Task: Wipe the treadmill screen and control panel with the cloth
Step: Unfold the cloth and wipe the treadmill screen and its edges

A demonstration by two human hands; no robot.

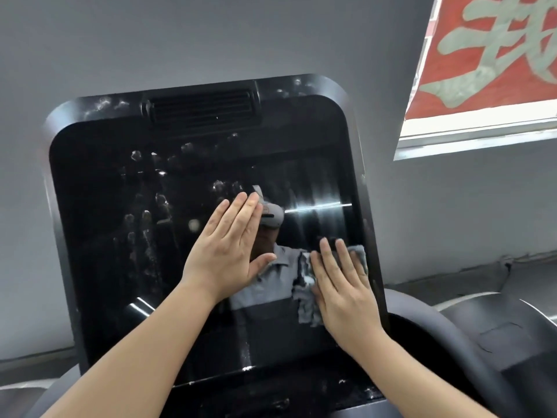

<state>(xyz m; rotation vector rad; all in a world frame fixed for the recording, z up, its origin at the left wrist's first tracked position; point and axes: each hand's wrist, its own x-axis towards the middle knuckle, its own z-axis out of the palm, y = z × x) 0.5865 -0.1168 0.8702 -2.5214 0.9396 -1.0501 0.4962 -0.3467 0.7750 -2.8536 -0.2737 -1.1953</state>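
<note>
The black glossy treadmill screen (150, 267) fills the middle of the view, tilted back, with white smudges and streaks over its left half and top frame. My left hand (229, 251) lies flat on the glass near the centre, fingers together, holding nothing. My right hand (343, 291) presses a grey cloth (304, 300) flat against the lower right part of the screen; the cloth shows at the hand's left and above the fingertips. The control panel strip (286, 396) below the screen carries white specks.
A slatted vent (202, 105) sits in the screen's top frame. Grey wall surrounds the console. A red banner with pale characters (488, 49) hangs at the upper right over a window ledge. Dark curved treadmill handles (452, 342) lie at the lower right.
</note>
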